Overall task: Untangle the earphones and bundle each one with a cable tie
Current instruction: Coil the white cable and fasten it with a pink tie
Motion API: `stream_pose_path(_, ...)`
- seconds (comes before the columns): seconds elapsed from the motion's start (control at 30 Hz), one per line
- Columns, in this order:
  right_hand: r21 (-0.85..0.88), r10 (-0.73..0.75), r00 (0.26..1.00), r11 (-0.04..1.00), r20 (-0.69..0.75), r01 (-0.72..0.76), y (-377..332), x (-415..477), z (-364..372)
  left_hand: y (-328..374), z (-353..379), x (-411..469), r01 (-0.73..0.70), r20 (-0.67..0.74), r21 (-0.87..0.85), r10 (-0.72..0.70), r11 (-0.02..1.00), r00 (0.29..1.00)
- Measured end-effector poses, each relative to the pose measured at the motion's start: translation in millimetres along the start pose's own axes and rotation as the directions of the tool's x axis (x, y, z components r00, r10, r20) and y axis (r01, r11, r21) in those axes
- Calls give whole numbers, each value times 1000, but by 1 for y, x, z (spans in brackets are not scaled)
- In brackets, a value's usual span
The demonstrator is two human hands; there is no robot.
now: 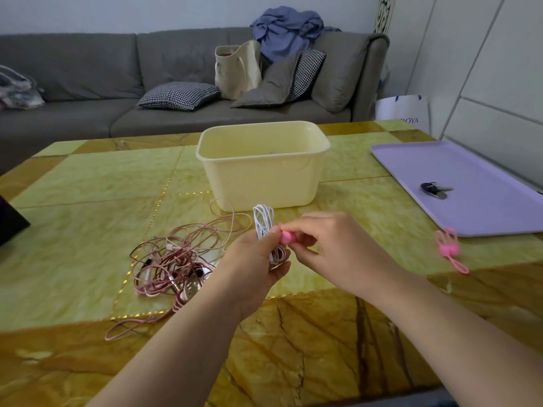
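A person's left hand (pixel 255 261) grips a coiled white earphone cable (pixel 263 221) above a green-and-amber marbled worktop (pixel 88 186), its loops standing upright out of the curled fingers. The right hand (pixel 330 248) pinches the round bead of a pink cable tie (pixel 286 238) against the middle of the coil. Just to the left, a tangle of pink earphones (pixel 176 259) lies on the worktop, with one loose strand trailing towards the near edge and another looping up towards a pale yellow plastic tub (pixel 264 177) that stands behind the hands. More pink cable ties (pixel 448 248) lie in a small heap to the right, touching or just beside the near edge of a lilac tray (pixel 484 218); which cannot be told. A bunch of keys (pixel 435 190) rests on the tray. A grey sofa (pixel 88 71) with cushions, a canvas bag and blue cloth runs along the wall beyond.
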State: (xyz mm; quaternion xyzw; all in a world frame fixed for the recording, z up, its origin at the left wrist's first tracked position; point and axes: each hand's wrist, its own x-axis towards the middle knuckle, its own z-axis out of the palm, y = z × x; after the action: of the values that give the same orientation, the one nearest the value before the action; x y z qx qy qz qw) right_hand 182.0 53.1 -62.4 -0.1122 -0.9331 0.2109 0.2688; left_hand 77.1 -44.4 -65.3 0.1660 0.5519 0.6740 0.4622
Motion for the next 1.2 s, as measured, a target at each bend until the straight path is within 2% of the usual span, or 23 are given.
stream_pose_path(0.2, -17, 2, 1000, 1000, -23, -3, 1, 0, -1, 3, -1, -1, 65, 54, -109, -60, 992, 997)
stream_pose_path(0.3, -2, 75, 995, 997, -67, -75, 2, 2, -3, 7, -2, -3, 72, 97, -144, -59, 987, 994)
stream_pose_path(0.37, 34, 180, 982, 983, -50, -178, 4, 3, -8, 10, -5, -4, 56, 126, -117, -42, 992, 991)
stream_pose_path(0.47, 45, 416, 897, 904, 147, -426, 13, 3, -19, 17, -12, -7, 44, 238, -17, -39, 999, 971)
stream_pose_path(0.53, 123, 481, 811, 831, 332, -543, 16, 3, -23, 21, -14, -11, 31, 338, 75, -55, 997, 940)
stream_pose_path(0.57, 200, 457, 782, 794, 424, -574, 15, 3, -24, 22, -14, -13, 20, 377, 108, -59, 994, 924)
stream_pose_path(0.63, 364, 329, 771, 736, 545, -571, 6, 4, -25, 23, -14, -16, 9, 435, 131, -66, 991, 898)
stream_pose_path(0.7, 477, 206, 781, 691, 590, -543, 0, 5, -25, 24, -15, -17, 5, 481, 154, -79, 988, 873)
stream_pose_path(0.77, 514, 154, 775, 666, 613, -540, -3, 4, -26, 27, -17, -19, -8, 511, 193, -93, 981, 854)
stream_pose_path(0.83, 520, 163, 763, 642, 626, -564, -1, 3, -28, 30, -21, -18, -14, 525, 196, -93, 981, 846)
stream_pose_path(0.97, 566, 248, 731, 494, 635, -659, 1, 4, -32, 33, -26, -18, 0, 507, 189, -97, 982, 856)
stream_pose_path(1.07, 604, 239, 729, 429, 642, -672, 2, 3, -42, 33, -24, -18, 31, 414, 207, -116, 978, 903)
stream_pose_path(1.13, 662, 303, 768, 391, 564, -640, 3, 5, -51, 29, -23, -15, 38, 313, 286, -131, 958, 941)
stream_pose_path(1.2, 683, 421, 833, 491, 358, -541, 1, 8, -56, 22, -22, -12, 23, 243, 411, -133, 911, 961)
